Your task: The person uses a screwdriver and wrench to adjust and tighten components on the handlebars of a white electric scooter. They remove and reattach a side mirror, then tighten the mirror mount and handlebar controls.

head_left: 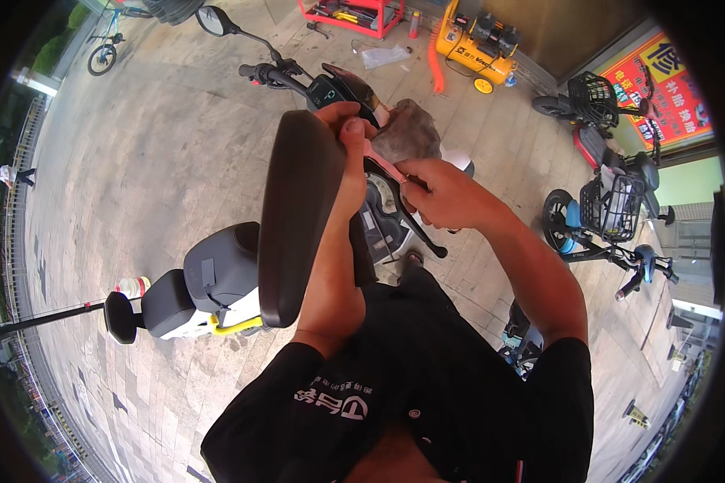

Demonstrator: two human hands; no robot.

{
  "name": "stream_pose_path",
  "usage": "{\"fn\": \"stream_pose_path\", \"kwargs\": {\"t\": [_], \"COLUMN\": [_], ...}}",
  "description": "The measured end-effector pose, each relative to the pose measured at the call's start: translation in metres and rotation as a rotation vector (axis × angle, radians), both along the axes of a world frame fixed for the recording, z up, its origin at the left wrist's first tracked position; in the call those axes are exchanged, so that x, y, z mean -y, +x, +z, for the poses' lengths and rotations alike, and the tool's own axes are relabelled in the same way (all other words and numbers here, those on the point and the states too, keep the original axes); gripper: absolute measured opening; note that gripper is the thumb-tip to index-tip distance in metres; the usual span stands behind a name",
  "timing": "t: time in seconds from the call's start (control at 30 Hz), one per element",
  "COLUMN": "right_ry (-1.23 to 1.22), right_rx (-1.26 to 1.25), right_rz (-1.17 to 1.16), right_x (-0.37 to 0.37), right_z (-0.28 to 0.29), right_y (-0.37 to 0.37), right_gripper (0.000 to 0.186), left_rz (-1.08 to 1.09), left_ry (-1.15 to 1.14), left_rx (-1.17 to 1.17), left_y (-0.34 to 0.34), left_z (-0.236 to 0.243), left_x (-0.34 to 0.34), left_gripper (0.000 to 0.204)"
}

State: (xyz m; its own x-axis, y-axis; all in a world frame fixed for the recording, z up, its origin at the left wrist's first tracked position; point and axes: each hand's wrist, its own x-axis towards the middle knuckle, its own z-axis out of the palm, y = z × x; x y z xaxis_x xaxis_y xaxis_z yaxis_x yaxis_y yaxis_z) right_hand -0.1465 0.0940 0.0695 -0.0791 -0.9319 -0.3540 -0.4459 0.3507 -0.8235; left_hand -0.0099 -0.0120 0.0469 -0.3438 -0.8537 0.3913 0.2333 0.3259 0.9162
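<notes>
A long dark padded seat (298,217) stands on edge in front of my chest. My left hand (348,137) is closed on its upper right edge, thumb upward. A pink strip (385,163) runs from beside that hand toward my right hand (441,193), whose fingers are curled at its end. What those fingers pinch is hidden. Just below them, a black curved lever (424,235) with a rounded tip slants downward. Behind my hands stands an electric scooter, with a lit display (327,94) and a grey cloth (411,133) lying over its front.
The scooter's black saddle (221,262) is at left, its mirror (213,21) at the top. A yellow air compressor (479,52) with an orange hose and a red tool cart (353,18) stand beyond. Parked bikes with a basket (612,208) are at right.
</notes>
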Motion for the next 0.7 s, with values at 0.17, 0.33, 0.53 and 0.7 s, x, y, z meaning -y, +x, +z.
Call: {"fn": "stream_pose_path", "kwargs": {"t": [0.17,0.33,0.53,0.7], "right_ry": [0.008,0.015,-0.003,0.045], "right_rx": [-0.360,-0.118,0.382,0.561], "right_rz": [0.176,0.069,-0.118,-0.207], "right_x": [0.022,0.019,-0.001,0.002], "right_z": [0.034,0.023,-0.014,0.000], "right_y": [-0.044,-0.059,-0.011,-0.003], "right_gripper": [0.018,0.018,0.040,0.036], "left_rz": [-0.004,0.111,0.177,0.161], "left_ry": [0.146,-0.092,0.109,0.067], "left_rx": [-0.225,-0.128,-0.306,-0.274], "left_y": [-0.054,-0.070,-0.061,-0.056], "left_z": [0.003,0.006,0.010,0.010], "left_x": [0.011,0.014,0.008,0.014], "left_gripper": [0.021,0.017,0.018,0.019]}}
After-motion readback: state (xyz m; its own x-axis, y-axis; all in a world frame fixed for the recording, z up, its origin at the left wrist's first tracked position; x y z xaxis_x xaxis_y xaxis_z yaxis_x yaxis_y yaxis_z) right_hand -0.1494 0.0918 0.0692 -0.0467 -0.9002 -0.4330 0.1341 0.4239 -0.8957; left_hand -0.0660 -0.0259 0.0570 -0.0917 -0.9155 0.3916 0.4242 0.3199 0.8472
